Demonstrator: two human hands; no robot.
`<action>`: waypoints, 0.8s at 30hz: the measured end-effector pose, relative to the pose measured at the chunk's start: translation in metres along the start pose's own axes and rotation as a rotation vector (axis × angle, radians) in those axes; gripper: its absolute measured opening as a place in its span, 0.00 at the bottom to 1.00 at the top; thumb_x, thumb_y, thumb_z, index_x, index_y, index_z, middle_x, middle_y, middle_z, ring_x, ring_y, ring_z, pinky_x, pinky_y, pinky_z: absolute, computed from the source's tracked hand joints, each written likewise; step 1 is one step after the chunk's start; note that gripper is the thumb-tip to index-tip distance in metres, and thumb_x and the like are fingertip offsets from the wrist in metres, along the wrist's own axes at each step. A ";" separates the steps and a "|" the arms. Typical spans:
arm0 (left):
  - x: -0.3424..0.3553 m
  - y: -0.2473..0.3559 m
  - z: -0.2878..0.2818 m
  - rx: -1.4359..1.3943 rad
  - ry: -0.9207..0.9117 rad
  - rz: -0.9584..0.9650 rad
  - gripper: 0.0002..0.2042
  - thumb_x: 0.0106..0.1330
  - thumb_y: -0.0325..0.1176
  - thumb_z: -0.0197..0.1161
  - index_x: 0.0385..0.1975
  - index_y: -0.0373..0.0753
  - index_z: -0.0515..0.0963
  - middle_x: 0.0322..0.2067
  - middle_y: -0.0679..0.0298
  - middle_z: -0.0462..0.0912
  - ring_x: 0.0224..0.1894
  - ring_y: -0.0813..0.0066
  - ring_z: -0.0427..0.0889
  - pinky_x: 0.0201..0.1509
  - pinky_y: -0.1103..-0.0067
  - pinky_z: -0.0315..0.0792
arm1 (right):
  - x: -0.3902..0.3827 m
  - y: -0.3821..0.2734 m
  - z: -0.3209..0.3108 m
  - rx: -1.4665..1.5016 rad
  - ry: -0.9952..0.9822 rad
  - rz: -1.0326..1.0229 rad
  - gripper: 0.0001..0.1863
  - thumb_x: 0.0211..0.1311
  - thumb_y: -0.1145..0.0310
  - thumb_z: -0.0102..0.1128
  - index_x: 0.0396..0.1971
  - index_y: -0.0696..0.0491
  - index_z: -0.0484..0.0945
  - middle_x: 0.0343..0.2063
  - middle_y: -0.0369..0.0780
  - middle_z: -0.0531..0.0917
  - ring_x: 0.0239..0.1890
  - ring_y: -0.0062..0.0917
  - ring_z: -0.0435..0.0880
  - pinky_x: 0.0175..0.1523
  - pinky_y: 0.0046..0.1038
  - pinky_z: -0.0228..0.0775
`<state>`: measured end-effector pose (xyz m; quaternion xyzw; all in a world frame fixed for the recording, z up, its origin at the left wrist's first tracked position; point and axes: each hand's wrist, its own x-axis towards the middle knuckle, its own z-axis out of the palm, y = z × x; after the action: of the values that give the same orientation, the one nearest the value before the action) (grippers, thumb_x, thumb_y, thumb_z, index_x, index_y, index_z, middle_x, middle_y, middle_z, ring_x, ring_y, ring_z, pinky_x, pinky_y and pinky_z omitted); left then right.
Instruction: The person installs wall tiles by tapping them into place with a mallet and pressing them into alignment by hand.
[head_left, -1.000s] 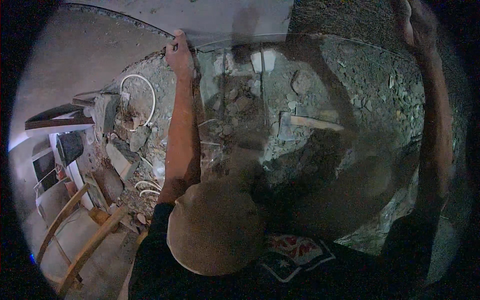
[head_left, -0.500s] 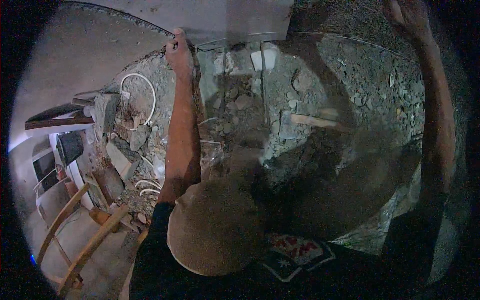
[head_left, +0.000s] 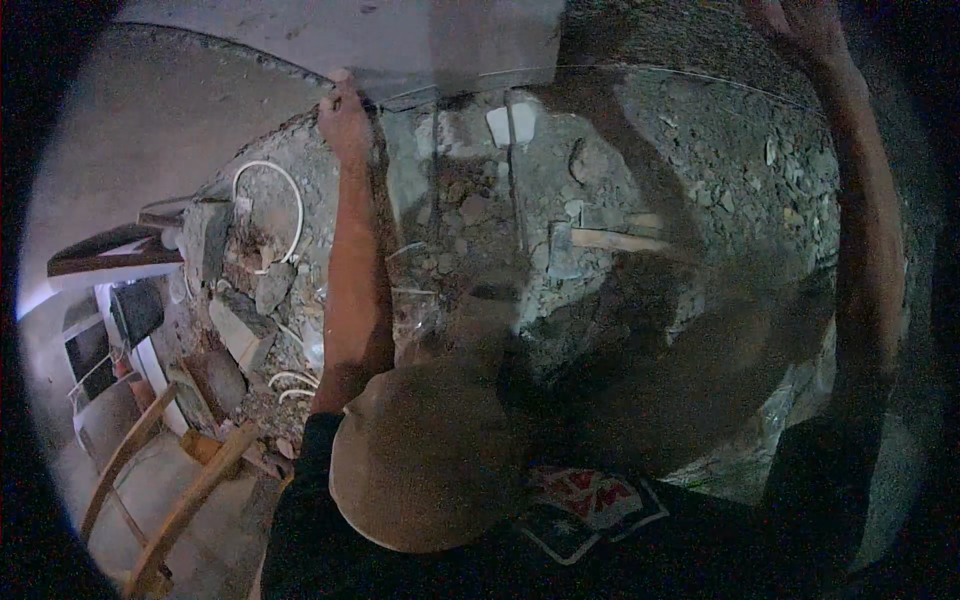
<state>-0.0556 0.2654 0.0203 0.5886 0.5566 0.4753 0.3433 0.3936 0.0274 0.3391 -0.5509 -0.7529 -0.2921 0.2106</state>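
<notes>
Left hand [head_left: 343,115] curled, fingers pressed together at wall [head_left: 200,100] edge; thin line [head_left: 650,69] off to its right, pinch unclear. Right hand [head_left: 808,35] raised, can't tell grip.

You wear a dark shirt [head_left: 720,530], nearly black, and its sleeves [head_left: 318,440] finish around the elbows. On it is one print [head_left: 595,500] with red shapes, a pale angular outline and a small star-like mark. Your left hand [head_left: 343,118] and your right hand [head_left: 808,32] are bare, and your forearms [head_left: 358,255] also.
</notes>
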 end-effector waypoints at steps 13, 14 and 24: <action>-0.021 0.024 -0.014 0.100 0.010 -0.078 0.37 0.68 0.68 0.61 0.28 0.29 0.78 0.27 0.59 0.81 0.33 0.69 0.73 0.43 0.68 0.71 | -0.016 -0.030 0.010 0.185 -0.043 0.107 0.21 0.80 0.55 0.49 0.31 0.55 0.75 0.14 0.42 0.70 0.13 0.32 0.69 0.21 0.38 0.59; -0.014 0.029 -0.014 0.101 0.025 -0.037 0.36 0.68 0.68 0.61 0.28 0.29 0.78 0.27 0.59 0.81 0.32 0.69 0.73 0.43 0.68 0.71 | -0.009 -0.026 0.000 0.156 -0.041 0.108 0.21 0.80 0.55 0.49 0.30 0.56 0.75 0.14 0.43 0.70 0.13 0.33 0.69 0.21 0.38 0.59; -0.015 0.036 -0.015 -0.068 -0.025 0.037 0.29 0.72 0.60 0.63 0.30 0.33 0.78 0.26 0.66 0.77 0.28 0.77 0.69 0.35 0.74 0.68 | -0.125 -0.036 -0.006 0.058 -0.345 0.045 0.16 0.68 0.61 0.62 0.50 0.54 0.78 0.34 0.46 0.83 0.27 0.41 0.83 0.34 0.42 0.74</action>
<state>-0.0562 0.2433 0.0561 0.5925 0.5249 0.4927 0.3613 0.3977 -0.0726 0.2566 -0.6030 -0.7736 -0.1667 0.1005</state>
